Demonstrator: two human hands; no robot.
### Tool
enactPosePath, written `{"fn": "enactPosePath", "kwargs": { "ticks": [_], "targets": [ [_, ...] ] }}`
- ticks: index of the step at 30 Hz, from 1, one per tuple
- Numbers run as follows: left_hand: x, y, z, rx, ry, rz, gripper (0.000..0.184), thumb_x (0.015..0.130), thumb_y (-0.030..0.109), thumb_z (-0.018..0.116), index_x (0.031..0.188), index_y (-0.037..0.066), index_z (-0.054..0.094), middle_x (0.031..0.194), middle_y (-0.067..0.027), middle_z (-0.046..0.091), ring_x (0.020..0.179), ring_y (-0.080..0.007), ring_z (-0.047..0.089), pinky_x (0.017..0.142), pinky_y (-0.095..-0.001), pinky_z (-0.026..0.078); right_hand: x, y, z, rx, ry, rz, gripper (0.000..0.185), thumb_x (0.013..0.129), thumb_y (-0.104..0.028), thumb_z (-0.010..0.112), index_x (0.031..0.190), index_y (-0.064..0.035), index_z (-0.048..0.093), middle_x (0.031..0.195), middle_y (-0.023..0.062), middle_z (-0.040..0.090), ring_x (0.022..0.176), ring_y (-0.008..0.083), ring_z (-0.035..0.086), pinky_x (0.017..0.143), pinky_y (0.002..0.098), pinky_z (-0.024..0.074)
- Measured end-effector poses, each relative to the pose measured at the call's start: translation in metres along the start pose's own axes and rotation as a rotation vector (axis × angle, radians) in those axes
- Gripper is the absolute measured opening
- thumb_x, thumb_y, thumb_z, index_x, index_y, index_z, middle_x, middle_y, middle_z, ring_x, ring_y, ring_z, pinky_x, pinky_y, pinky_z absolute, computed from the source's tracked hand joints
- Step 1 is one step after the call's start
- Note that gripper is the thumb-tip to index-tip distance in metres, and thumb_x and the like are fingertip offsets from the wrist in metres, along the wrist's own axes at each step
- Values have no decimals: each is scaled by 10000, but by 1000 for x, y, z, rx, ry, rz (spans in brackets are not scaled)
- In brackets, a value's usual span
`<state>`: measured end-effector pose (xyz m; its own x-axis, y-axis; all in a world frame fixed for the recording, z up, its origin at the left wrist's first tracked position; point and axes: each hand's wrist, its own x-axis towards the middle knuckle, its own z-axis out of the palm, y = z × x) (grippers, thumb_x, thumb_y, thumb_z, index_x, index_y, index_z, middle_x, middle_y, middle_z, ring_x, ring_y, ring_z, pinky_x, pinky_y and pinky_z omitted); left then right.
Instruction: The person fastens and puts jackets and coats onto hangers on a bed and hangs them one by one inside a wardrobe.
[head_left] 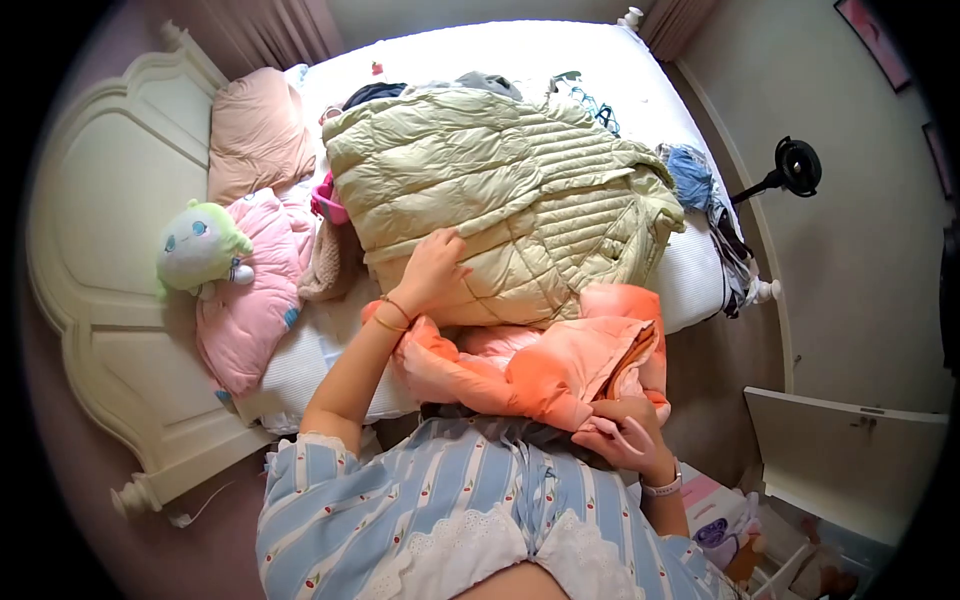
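Note:
A pale green quilted puffer jacket (500, 180) is spread over the near part of the bed. My left hand (432, 272) rests on its lower left side, fingers loosely bent and thumb apart, with no fold plainly gripped. In front of my body, an orange-pink puffer jacket (545, 375) hangs bunched at the bed's near edge, touching the green one. Its right end is in my right hand (622, 435), whose fingers are closed on the fabric near a pale pink strip. A darker lining shows at the jacket's opening. My left forearm passes over its left end.
On the white bed (570, 40) lie a peach pillow (258, 130), a pink cushion (255, 320), a plush toy (200, 245) and blue clothing (690, 178). A black fan (797, 166) stands right. An open white panel (845, 455) juts out at lower right.

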<state>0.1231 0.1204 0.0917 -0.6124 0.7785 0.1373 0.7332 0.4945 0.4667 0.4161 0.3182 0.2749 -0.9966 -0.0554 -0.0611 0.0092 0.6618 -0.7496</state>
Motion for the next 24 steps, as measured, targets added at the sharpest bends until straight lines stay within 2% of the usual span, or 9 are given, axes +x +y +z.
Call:
{"fn": "enactPosePath", "kwargs": {
  "ticks": [7, 10, 12, 14, 16, 17, 20, 23, 24],
  "targets": [
    [91, 17, 58, 568, 322, -27, 284, 787, 192, 607, 1053, 111, 552, 1242, -75, 506, 1202, -290, 429, 970, -509, 342, -8, 92, -71, 210, 31, -11, 195, 755, -218, 711, 702, -55, 617, 623, 89, 600, 519, 242, 570, 478, 314, 417],
    [125, 4, 64, 601, -2, -205, 244, 797, 164, 547, 1040, 140, 562, 1169, -80, 567, 1104, -292, 517, 878, -496, 423, -8, 140, -114, 142, -38, -69, 162, 773, -200, 687, 738, -55, 626, 631, 92, 605, 532, 251, 579, 482, 315, 423],
    [158, 1, 54, 339, 31, -523, 221, 794, 115, 501, 1004, 124, 571, 1018, -130, 628, 947, -317, 591, 756, -501, 468, -10, 171, -139, 209, 32, -123, 133, 780, -151, 657, 759, -24, 623, 637, 87, 581, 589, 208, 575, 523, 309, 417],
    [182, 9, 29, 147, 324, -584, 254, 792, 85, 431, 1004, 38, 563, 850, -240, 617, 856, -395, 588, 725, -502, 458, -7, 219, -148, 239, 64, -129, 141, 777, -166, 660, 779, -29, 626, 686, 79, 597, 650, 214, 580, 591, 318, 433],
    [195, 12, -2, 11, 463, -463, 295, 784, 87, 427, 1021, -29, 560, 865, -254, 617, 854, -415, 577, 756, -457, 455, 9, 253, -163, 109, 95, -189, 140, 789, -176, 643, 811, -38, 626, 802, 130, 612, 669, 289, 598, 622, 352, 480],
    [196, 28, -25, 48, 510, -351, 309, 785, 57, 428, 1039, 2, 596, 919, -218, 638, 892, -342, 605, 793, -402, 458, 22, 265, -172, -110, 82, -361, 147, 808, -177, 627, 818, -30, 621, 820, 106, 603, 697, 267, 593, 660, 341, 475],
    [192, 115, -94, 60, 428, -359, 136, 795, 135, 658, 873, 31, 623, 695, -84, 584, 647, -147, 537, 617, -279, 425, 74, 299, -169, 419, 13, -88, 186, 860, -201, 591, 857, -17, 618, 814, 18, 584, 731, 168, 558, 725, 289, 453],
    [166, 161, -148, 51, 383, -493, 125, 813, 112, 618, 850, -5, 634, 687, -74, 579, 650, -94, 517, 593, -252, 415, 137, 337, -148, 994, -146, 469, 241, 896, -246, 574, 915, -13, 630, 853, -38, 585, 810, 68, 501, 743, 240, 415],
    [156, 184, -161, 57, 436, -492, 145, 826, 123, 596, 864, -11, 637, 695, -83, 589, 646, -104, 524, 591, -262, 420, 149, 339, -144, 1013, -157, 457, 241, 896, -246, 574, 915, -13, 630, 853, -38, 585, 810, 68, 501, 743, 240, 415]
  ]
}}
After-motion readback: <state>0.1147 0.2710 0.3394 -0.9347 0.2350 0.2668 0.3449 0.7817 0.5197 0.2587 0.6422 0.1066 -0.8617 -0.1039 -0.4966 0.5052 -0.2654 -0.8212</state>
